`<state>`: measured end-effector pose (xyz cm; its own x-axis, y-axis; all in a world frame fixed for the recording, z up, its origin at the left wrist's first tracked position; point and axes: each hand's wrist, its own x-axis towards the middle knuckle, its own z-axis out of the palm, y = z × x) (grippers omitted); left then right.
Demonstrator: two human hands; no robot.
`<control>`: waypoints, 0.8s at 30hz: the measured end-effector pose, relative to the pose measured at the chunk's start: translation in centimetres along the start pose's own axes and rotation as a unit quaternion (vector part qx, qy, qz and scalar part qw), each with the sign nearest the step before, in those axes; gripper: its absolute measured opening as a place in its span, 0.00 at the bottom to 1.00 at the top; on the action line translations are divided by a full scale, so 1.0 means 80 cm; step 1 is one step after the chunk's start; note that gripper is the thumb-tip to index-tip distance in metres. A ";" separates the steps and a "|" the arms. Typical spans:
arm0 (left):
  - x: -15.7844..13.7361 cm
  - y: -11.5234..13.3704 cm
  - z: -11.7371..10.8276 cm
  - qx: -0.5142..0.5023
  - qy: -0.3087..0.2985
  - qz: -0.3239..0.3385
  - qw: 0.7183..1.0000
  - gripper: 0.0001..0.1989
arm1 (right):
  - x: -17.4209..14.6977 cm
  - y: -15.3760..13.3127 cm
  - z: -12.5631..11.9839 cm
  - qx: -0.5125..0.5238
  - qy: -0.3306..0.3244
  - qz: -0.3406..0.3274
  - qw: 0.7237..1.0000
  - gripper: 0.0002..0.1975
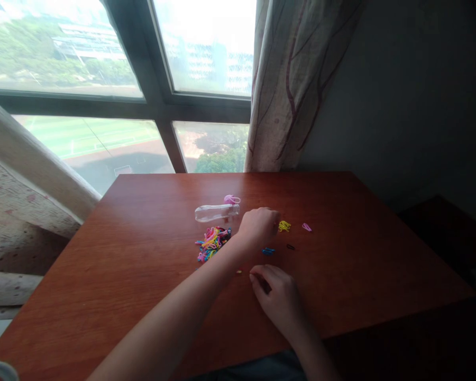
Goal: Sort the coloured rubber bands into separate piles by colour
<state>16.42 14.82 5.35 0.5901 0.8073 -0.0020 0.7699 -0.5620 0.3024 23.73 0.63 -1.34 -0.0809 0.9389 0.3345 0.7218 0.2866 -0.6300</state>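
bits of colour on a reddish-brown wood desk (154, 227), most of them in 1 mixed pile (212, 243) of pink, yellow, blue and black, either tiny clips or bands, too small to tell. just behind that there's a clear bottle (214, 212) lying on its side, neck pointing right, with a pink cap (232, 199) right by the neck.

left hand (258, 225) is reaching across to the right of the pile, just beside a yellow bunch (284, 226). its grip is curled over and the fingertips are mostly hidden, so i can't tell if it's got hold of anything.

right hand (277, 296) is down nearer the person, thumb and finger bent in with the tips touching or nearly. can't tell if something small is pinched there either.

between the 2 hands is a blue bunch (268, 251), then 1 black piece (291, 246) to its right, and 1 pink piece (307, 227) farther back, right of the yellow ones. window (158, 106) and curtain (293, 90) behind it all.
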 end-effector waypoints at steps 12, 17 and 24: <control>-0.005 -0.009 0.005 0.003 0.024 0.006 1.000 0.11 | -0.001 -0.001 -0.001 0.018 -0.024 0.019 0.999 0.07; -0.056 -0.029 -0.018 0.009 0.040 -0.005 0.999 0.10 | -0.003 0.000 -0.001 0.016 -0.029 0.025 0.999 0.07; -0.153 -0.052 -0.019 -0.069 0.065 -0.014 0.995 0.09 | -0.004 -0.001 0.000 0.003 -0.041 0.023 0.999 0.07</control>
<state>5.61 7.53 5.59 0.5251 0.8441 0.1083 0.7400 -0.5157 0.4317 23.71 0.33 -1.38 -0.1049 0.9634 0.2466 0.7219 0.2443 -0.6474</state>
